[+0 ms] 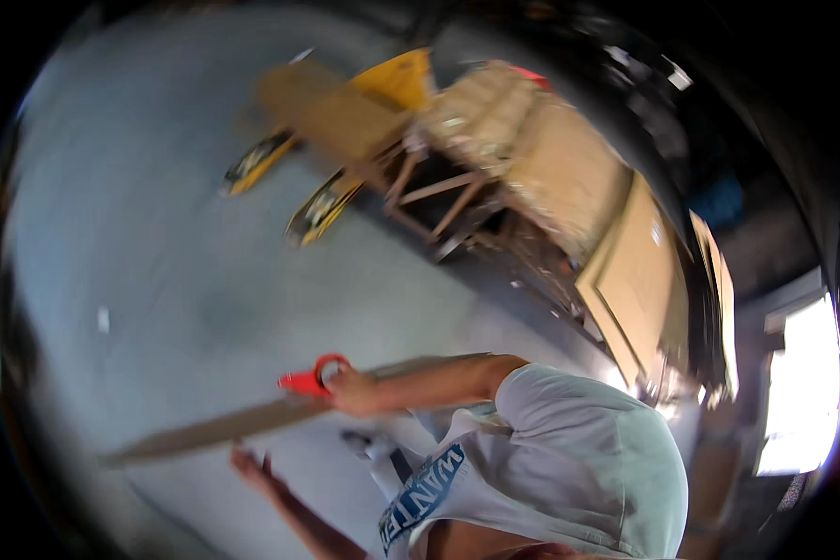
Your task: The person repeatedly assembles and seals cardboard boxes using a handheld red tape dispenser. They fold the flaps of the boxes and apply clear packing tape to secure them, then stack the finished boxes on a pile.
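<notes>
A red ring-ended tool (301,383), seemingly plastic, was gripped in the right hand (353,390), its body pointing left over a long, flat brown panel (196,429). The panel's axis ran near-left to far-right. At its near edge, nearer its left end, the left hand (255,469) was seen loosely spread, apparently unladen; contact could not be told. The tool looked bright, though blurred.

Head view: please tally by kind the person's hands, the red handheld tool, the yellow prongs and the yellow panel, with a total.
Hands: 2, the left hand and the right hand
Red tool, in the right hand: 1
Yellow prongs: 2, the farther prong and the nearer prong
Yellow panel: 1
Total: 6
</notes>
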The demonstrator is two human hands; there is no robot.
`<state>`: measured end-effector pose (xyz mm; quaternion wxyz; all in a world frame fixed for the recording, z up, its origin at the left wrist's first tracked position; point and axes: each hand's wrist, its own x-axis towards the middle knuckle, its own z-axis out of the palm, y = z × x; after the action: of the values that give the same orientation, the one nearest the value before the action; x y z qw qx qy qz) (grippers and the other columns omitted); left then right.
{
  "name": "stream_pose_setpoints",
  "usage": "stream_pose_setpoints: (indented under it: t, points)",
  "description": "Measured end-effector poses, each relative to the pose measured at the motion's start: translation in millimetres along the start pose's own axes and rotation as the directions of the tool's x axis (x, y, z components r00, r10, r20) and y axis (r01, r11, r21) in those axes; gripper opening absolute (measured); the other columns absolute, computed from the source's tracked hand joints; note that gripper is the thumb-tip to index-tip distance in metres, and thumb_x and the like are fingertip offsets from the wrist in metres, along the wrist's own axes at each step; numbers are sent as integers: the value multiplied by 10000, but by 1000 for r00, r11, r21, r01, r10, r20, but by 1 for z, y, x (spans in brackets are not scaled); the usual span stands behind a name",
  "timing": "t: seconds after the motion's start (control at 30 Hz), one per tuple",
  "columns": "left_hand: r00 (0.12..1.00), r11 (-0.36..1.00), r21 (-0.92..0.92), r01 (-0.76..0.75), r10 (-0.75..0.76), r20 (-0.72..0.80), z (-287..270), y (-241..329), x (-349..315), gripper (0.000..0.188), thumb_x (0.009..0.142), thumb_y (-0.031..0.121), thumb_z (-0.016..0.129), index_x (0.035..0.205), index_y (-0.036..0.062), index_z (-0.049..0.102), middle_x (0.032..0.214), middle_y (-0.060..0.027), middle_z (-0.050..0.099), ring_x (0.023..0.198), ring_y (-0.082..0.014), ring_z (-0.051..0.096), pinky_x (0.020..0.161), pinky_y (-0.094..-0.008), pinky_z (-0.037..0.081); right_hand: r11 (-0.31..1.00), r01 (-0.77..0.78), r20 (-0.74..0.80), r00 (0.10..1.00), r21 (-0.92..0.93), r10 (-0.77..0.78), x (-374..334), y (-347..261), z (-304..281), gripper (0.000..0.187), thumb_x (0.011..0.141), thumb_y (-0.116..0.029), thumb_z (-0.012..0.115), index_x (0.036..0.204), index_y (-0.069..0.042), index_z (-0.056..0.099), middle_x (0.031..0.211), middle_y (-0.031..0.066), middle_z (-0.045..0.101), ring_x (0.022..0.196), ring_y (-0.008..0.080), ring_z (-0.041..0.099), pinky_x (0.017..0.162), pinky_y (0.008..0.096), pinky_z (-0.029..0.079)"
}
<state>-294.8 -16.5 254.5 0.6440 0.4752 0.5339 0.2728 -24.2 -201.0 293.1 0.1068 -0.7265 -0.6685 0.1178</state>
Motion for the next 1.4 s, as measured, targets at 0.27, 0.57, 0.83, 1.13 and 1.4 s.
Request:
stream_pose_setpoints:
  t: [0.27,0.57,0.83,1.13,1.4]
  points:
    - [937,945,48,325,-314,-154,132,-142,84,631,964,351,581,1479,113,305,1259,-117,589,980,-193,634,618,-309,538,996,77,556,831,-52,-36,95,64,160,282,856,-297,580,837,-61,733,851,166,670,831,316,667,757,500,480]
    - [965,986,-157,-49,6,-263,152,-149,69,701,970,198,563,1473,-56,145,1475,-244,348,1251,-323,519,991,-356,451,644,-628,815,580,436,14,101,154,159,613,755,-410,789,1207,-19,649,1170,150,637,1066,231,614,912,329,481]
    - [856,991,-73,115,-136,-498,106,-150,95,553,814,52,593,1321,-14,384,1190,-180,540,886,-259,638,578,-341,558,999,-18,302,953,32,7,56,143,170,283,813,-219,719,1060,-81,702,936,141,566,925,326,585,818,473,442]
    - [675,949,-125,290,-296,-676,8,-164,-20,271,811,24,592,1081,-2,601,893,-101,647,718,-177,639,485,-306,560,960,-275,187,942,-55,281,112,247,128,337,890,-420,617,974,-124,753,1127,142,556,975,313,615,851,472,469]
    - [524,462,430,775,-93,-846,-96,-228,-98,1239,708,473,817,1464,-129,43,1547,-301,115,1437,-417,180,1201,-451,165,833,-26,98,991,-553,96,184,336,115,576,780,-658,625,1156,-226,694,1311,157,538,1257,284,485,981,507,400]
